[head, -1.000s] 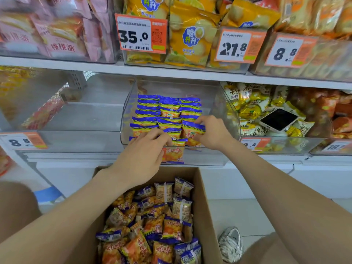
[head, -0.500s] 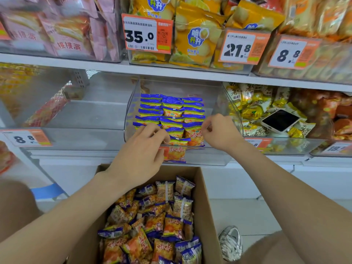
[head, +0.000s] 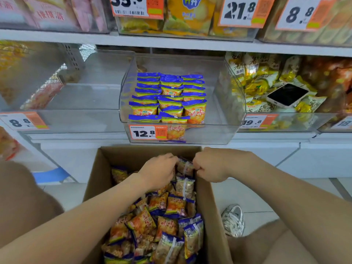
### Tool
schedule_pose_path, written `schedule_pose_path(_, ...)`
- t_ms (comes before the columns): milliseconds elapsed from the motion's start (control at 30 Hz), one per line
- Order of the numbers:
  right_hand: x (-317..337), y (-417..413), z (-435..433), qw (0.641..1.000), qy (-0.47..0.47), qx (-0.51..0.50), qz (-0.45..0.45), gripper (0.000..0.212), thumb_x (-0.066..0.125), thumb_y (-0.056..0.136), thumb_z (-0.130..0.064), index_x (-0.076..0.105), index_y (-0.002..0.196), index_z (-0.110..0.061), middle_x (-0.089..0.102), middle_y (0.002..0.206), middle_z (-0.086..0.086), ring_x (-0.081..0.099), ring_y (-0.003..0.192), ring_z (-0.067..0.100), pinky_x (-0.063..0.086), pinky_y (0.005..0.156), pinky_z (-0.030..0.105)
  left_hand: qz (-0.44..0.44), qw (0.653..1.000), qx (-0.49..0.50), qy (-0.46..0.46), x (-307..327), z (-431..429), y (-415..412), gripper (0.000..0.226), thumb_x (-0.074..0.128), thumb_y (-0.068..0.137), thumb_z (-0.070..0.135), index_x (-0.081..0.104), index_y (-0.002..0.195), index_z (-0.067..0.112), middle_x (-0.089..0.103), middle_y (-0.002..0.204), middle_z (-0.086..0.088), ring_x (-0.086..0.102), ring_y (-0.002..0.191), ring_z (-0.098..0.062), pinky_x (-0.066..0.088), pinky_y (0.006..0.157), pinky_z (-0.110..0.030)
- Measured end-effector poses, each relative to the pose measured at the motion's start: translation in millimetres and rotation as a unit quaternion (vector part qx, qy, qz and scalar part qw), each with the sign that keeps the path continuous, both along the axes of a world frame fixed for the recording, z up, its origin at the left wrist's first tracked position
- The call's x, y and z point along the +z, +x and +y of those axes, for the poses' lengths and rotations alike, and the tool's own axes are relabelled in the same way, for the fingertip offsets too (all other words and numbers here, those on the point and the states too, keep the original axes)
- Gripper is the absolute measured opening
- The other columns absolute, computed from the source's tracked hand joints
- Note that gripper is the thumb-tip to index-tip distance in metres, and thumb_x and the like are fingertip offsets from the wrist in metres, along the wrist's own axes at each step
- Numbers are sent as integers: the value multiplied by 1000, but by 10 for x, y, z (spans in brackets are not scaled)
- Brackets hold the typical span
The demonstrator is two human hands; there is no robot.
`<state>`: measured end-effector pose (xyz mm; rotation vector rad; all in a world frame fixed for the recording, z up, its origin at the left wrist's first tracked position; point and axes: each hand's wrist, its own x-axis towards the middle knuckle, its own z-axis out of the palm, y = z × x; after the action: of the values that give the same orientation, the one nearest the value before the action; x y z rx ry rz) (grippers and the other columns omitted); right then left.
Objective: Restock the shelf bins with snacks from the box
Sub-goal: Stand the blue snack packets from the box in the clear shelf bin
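An open cardboard box (head: 209, 202) on the floor holds several orange-and-blue snack packets (head: 171, 206). Both hands are down at its far end. My left hand (head: 158, 170) curls its fingers over the left edge of one packet (head: 185, 167). My right hand (head: 209, 164), curled into a fist, pinches that packet's right edge by the box's right wall. Above the box, a clear shelf bin (head: 228, 115) with a 12.8 price tag (head: 144, 132) holds neat rows of the same packets (head: 169, 98); its right part is bare.
To the left stands a clear bin (head: 76, 119) with an 8.8 tag; to the right, a bin of yellow packets (head: 255, 86) with a phone (head: 286, 94) lying on top. Upper shelf bins hold large bags. A silver shoe (head: 233, 220) is right of the box.
Both hands have left the shelf bin and dropped into the far end of the box, where they now hold a packet. The view has tilted down and moved closer.
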<state>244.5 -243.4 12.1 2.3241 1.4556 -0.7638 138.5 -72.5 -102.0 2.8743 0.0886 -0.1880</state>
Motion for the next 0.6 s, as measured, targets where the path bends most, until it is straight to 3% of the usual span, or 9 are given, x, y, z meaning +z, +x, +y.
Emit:
schedule_pose_path(67,-34,76,-10,1000,-24,-2,-17,27,50,100,-22,55,74,-15,58,78,8,54,72,29,50,68,40,22,999,-36,22,-157,-60,151,62,54,100,9,36,159,19,37,162,-3,41,146,-25,42,116,-45)
schedule_pose_path(133,-40,149,-15,999,-30,-9,-11,28,48,102,-23,55,75,-17,60,82,8,56,75,29,52,74,42,54,996,-58,46,-265,-145,276,77,55,99,3,20,166,17,22,171,-4,23,156,-25,32,123,-48)
schedule_pose_path(233,-62,236,-36,999,-30,-11,0,22,49,101,-25,65,91,-14,67,97,11,62,88,32,55,81,44,56,995,-42,70,-429,-220,382,86,64,94,0,17,166,14,31,164,-12,31,149,-32,38,119,-48)
schedule_pose_path(367,-70,234,-56,1000,-20,-8,7,28,50,101,-26,68,117,-12,69,111,13,65,102,34,57,88,46,44,987,-36,148,-558,-220,350,63,71,92,7,47,150,13,41,150,-13,42,137,-35,44,109,-48)
schedule_pose_path(500,-39,202,-97,1000,-17,-1,12,31,48,102,-25,67,122,-10,68,116,14,64,108,36,56,93,49,17,1000,7,17,-548,-205,250,46,64,96,3,52,138,17,58,131,-5,62,118,-26,52,94,-37)
schedule_pose_path(600,63,200,-140,1000,-28,-2,2,30,45,104,-18,68,122,-11,68,119,12,62,112,35,54,96,46,-16,998,47,-46,-413,-194,151,25,57,103,11,55,126,20,60,120,-1,62,106,-22,50,83,-32)
